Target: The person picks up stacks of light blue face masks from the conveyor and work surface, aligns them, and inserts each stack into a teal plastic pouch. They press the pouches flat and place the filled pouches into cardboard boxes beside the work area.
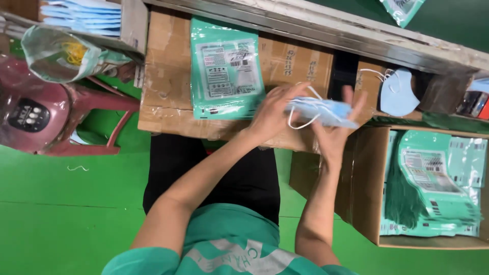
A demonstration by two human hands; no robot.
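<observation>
The flat brown cardboard box (168, 76) serving as a worktop fills the upper middle and is the landmark here. To its right, and lower, stands an open brown cardboard carton (369, 203) filled with a stack of green plastic pouches (433, 188). To the left of the worktop box sits a dark red plastic chair (76, 107), and above that chair lies a clear plastic bag (56, 56) with yellow bands inside. On the worktop box itself, near its middle, lies one flat green plastic pouch with a white printed panel (226, 71). Off its right end, a single pale blue face mask with white ear loops (397, 94) rests on a smaller piece of cardboard. Over the right front edge of the worktop box, the left hand (272, 112) and the right hand (336, 127) press from either side on a small stack of pale blue face masks (323, 111), fingers closed around it, white loops dangling below.
</observation>
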